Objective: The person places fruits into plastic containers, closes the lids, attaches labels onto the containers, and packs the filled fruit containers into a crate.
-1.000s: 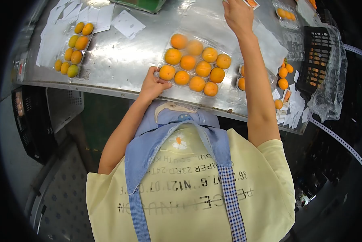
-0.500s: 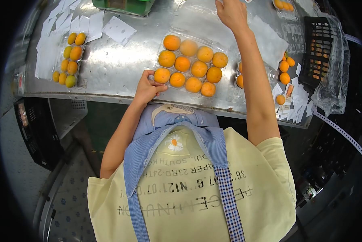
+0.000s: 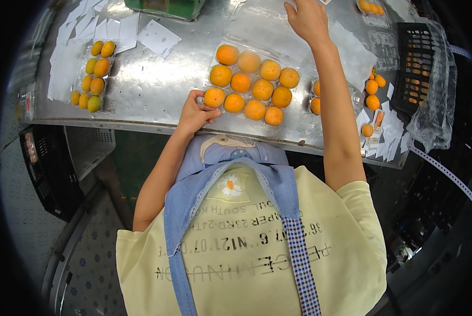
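A clear plastic fruit tray [image 3: 253,47] lies near the table's front edge, filled with rows of round orange fruits [image 3: 240,82]. My left hand [image 3: 196,114] grips its near left corner, thumb and fingers closed around the rim beside the corner fruit. My right hand [image 3: 308,22] is stretched far forward past the tray, at the top edge of the view. Its thumb side shows, but the fingertips are cut off, so what they touch is hidden. The right forearm passes over another clear tray [image 3: 310,122] with orange fruits, partly covering it.
On the metal table [image 3: 146,100], a narrow tray of yellow-orange fruits [image 3: 96,84] stands left, near white paper cards [image 3: 158,38]. A green container [image 3: 167,7] sits at the back. Loose orange fruits [image 3: 372,101], scattered cards and a black crate [image 3: 414,63] are on the right.
The whole view has shifted slightly. My left hand keeps its hold on the tray corner, and my right hand stays stretched forward with little visible movement.
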### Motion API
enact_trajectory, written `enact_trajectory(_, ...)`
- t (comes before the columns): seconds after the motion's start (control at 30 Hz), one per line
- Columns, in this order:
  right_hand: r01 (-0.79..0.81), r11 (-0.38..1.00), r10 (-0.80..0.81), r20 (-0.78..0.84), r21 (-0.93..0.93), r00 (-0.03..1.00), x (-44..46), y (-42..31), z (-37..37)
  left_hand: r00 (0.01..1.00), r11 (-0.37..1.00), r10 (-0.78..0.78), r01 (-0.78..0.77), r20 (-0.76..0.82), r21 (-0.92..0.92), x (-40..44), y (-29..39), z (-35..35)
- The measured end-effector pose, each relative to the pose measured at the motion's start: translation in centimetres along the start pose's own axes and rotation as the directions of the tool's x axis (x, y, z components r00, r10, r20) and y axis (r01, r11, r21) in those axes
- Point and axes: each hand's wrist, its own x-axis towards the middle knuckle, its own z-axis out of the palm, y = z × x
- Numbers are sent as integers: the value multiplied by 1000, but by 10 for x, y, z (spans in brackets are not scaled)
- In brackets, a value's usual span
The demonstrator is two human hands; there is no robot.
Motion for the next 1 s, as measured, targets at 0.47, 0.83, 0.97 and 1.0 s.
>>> enact_trajectory(0.47, 156, 987, -161, 169, 40, 972, -71, -97, -67, 999, 992, 9, -3, 49, -127, 0, -7, 0)
enact_trajectory(0.83, -17, 985, -32, 279, 171, 960, -199, -142, 10, 967, 955, 124, -55, 222, -291, -13, -1, 6)
enact_trajectory(0.97, 2, 980, -42, 200, 198, 979, -202, -143, 8, 983, 963, 105, -63, 148, -262, -8, -6, 12)
enact_trajectory(1.0, -7, 979, -33, 195, 204, 980, -204, -143, 8, 986, 969, 116, -85, 120, -233, -8, -7, 15)
